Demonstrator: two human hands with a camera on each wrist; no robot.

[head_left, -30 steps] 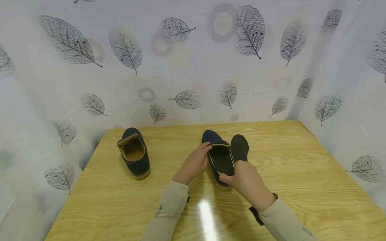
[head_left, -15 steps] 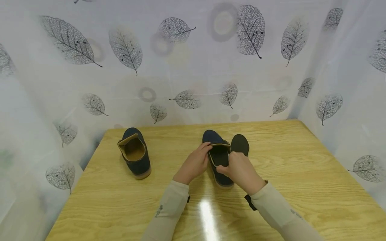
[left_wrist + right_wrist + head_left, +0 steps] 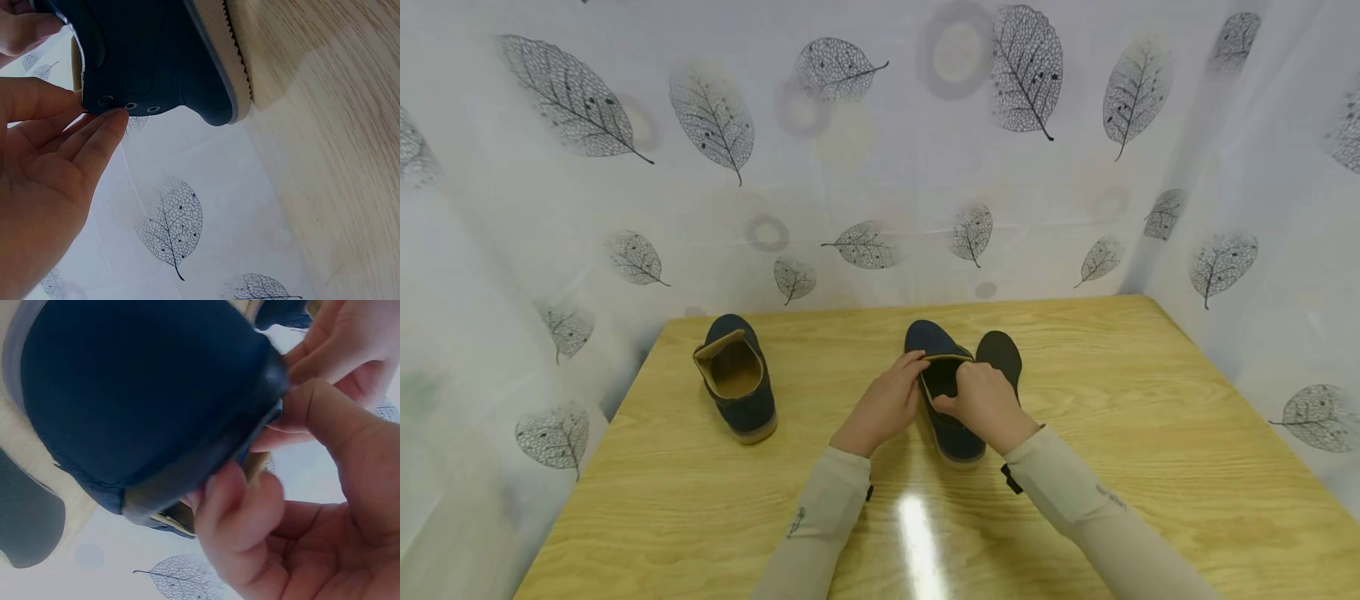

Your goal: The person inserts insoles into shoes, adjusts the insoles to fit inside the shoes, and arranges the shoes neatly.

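In one shoe (image 3: 953,435): bent fingers of our right hand (image 3: 988,402), hold unclear; left hand (image 3: 886,406) pinches shoe. One insole (image 3: 1001,352) beside it.

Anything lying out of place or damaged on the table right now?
One thing: a black insole lies loose on the table, just right of the handled shoe in the head view. It looks odd because an insole belongs inside a shoe. I see no spill or damage.
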